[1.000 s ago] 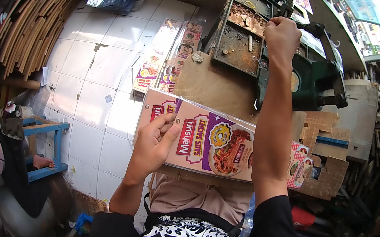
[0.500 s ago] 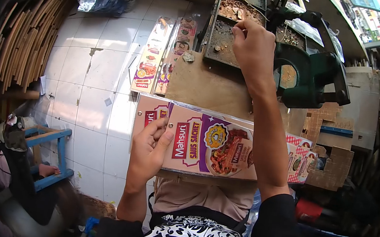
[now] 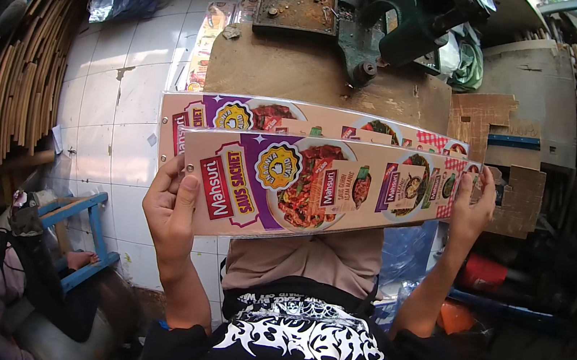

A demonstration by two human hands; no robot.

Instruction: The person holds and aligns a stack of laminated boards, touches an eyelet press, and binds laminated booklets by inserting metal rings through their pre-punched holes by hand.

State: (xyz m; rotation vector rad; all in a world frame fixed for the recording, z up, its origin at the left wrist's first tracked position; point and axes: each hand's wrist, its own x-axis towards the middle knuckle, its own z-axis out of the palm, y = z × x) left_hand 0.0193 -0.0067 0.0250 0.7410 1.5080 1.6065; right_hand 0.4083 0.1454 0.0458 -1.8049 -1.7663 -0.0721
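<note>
My left hand (image 3: 173,208) is closed on the left end of a long printed sign (image 3: 259,183) with a clear glossy cover, thumb on its front near a small metal eyelet (image 3: 189,168). My right hand (image 3: 473,204) grips the same sign's right end. It is held tilted, right end higher, above my lap. Purple and beige, it reads "Mahsuri Saus Sachet" beside food pictures. Just behind it lies a second, similar sign (image 3: 192,108), partly covered, along the near edge of the brown work surface (image 3: 302,73). Whether my fingers also touch that one I cannot tell.
Beyond the work surface stands a green metal press (image 3: 412,40) beside a compartment tray (image 3: 300,10) of small bits. More signs (image 3: 210,31) lie at the left. Brown boards (image 3: 37,67) are stacked far left. Another person's hand (image 3: 80,260) rests by a blue wooden frame (image 3: 88,234).
My right hand has come from over the tray down to the sign's right end. The front sign has shifted left and tilted, exposing more of the one behind. The camera view has turned.
</note>
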